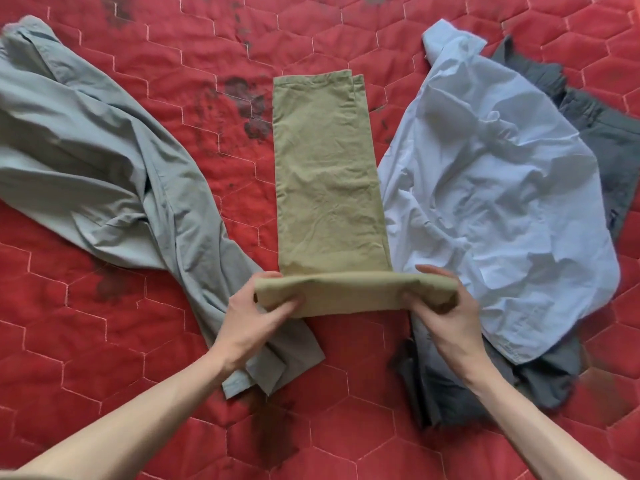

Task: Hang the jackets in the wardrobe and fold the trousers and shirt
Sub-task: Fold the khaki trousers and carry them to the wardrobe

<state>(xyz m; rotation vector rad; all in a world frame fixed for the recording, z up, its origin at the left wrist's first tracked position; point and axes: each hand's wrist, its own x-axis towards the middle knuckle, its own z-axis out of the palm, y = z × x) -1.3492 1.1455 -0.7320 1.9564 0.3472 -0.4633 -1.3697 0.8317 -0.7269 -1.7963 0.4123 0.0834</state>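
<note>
A person leans over a red quilted bedcover (pixel 104 341). In the centre of the frame lie olive trousers (pixel 329 174), legs stacked and running toward the top. The near end is turned up in a thick roll across the lower middle. The left hand (pixel 256 317) pinches the roll's left end, and the right hand (pixel 446 306) pinches its right end, thumbs on top.

To fold well, I would judge both ends should travel forward together, level, so the edges meet squarely.

A grey-green garment (pixel 104 161) sprawls at left, a pale blue shirt (pixel 491 188) at right over dark grey clothing (pixel 606 140). The waistband is hidden inside the roll. No wardrobe or hangers show, and the dark pile is too crumpled to identify.
</note>
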